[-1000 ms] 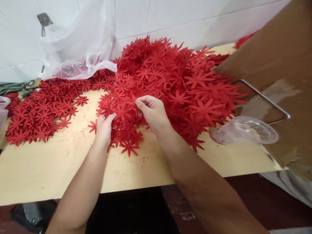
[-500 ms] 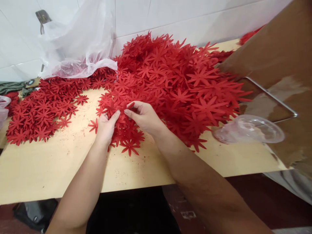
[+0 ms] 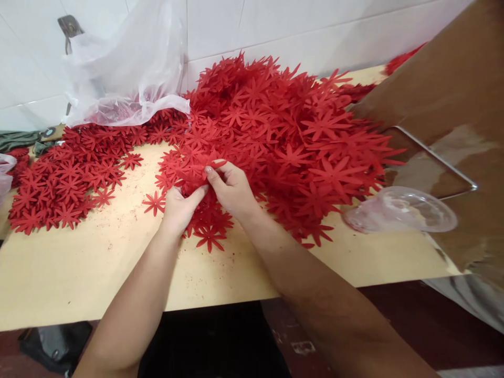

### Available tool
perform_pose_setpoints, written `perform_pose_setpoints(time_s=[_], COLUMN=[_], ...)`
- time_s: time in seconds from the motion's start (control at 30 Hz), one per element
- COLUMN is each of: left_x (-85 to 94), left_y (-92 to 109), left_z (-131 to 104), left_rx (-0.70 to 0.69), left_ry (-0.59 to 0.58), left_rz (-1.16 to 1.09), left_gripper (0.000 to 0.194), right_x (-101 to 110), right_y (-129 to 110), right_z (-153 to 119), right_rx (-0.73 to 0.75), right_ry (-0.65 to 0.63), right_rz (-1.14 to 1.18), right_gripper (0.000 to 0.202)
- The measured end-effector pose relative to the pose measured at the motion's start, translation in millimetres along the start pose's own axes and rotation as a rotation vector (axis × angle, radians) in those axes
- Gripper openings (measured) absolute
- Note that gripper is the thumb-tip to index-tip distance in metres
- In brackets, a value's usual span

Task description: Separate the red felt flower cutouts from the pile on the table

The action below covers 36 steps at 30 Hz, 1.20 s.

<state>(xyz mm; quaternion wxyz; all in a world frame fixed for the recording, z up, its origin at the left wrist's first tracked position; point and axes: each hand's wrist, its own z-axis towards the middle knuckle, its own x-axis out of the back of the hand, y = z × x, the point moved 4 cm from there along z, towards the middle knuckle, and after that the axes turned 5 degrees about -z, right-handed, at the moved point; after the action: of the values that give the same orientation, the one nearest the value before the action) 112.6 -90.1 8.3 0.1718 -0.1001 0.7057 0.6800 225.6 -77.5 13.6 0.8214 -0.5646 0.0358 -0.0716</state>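
Note:
Between my two hands is a red fabric flower piece [image 3: 191, 179] with long narrow petals. My left hand [image 3: 179, 210] pinches it from the left, thumb on top. From the right, my right hand [image 3: 232, 190] pinches a petal of it between thumb and fingers. Under and behind the hands spreads a large heap of the same red flower pieces [image 3: 275, 136]. Close to my left wrist a single flower piece [image 3: 154, 203] lies flat on the table. Another one [image 3: 210, 237] lies just below my right hand.
A second pile of red flower pieces [image 3: 66, 178] covers the table's left side. Behind it stands a white plastic bag [image 3: 126, 68] by the tiled wall. At right are a clear plastic tub [image 3: 425, 210] and a leaning brown board [image 3: 444, 94]. The table's front edge [image 3: 220, 306] runs before me.
My left hand has shifted right, towards my right hand, its thumb now close to the right fingers. The flower piece between them has turned a little.

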Motion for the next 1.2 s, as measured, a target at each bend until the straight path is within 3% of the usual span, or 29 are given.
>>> perform_pose_setpoints(time_s=[0.2, 0.33, 0.47, 0.57, 0.7, 0.8, 0.97, 1.1, 1.2], left_x=[8.0, 2.9, -6.6, -3.2, 4.5, 1.9, -9.1, -0.3, 5.0], left_y=[1, 4, 0, -4, -3, -1, -4, -5, -4], left_z=[2, 0, -4, -2, 1, -1, -6, -2, 0], left_rx=[-0.004, -0.013, -0.003, -0.004, -0.046, -0.027, 0.090, 0.042, 0.035], left_ry=[0.083, 0.038, -0.028, 0.066, 0.155, 0.105, -0.030, 0.122, 0.180], left_rz=[-0.018, -0.008, 0.015, -0.002, -0.028, -0.055, -0.080, -0.106, -0.101], left_gripper=[0.020, 0.029, 0.035, 0.023, 0.020, 0.022, 0.038, 0.029, 0.026], right_x=[25, 27, 14, 7, 5, 8, 6, 2, 14], right_y=[11, 14, 1, -3, 7, 9, 2, -2, 2], right_z=[11, 12, 2, -2, 2, 3, -3, -5, 2], right_rx=[0.002, -0.066, 0.067, 0.157, 0.019, -0.070, -0.052, 0.002, 0.000], right_ry=[0.229, 0.166, 0.172, 0.197, 0.148, 0.160, 0.173, 0.157, 0.219], right_rz=[-0.032, -0.055, -0.142, -0.190, -0.027, 0.046, -0.054, -0.087, -0.098], right_gripper=[0.033, 0.038, 0.037, 0.033, 0.034, 0.034, 0.029, 0.025, 0.021])
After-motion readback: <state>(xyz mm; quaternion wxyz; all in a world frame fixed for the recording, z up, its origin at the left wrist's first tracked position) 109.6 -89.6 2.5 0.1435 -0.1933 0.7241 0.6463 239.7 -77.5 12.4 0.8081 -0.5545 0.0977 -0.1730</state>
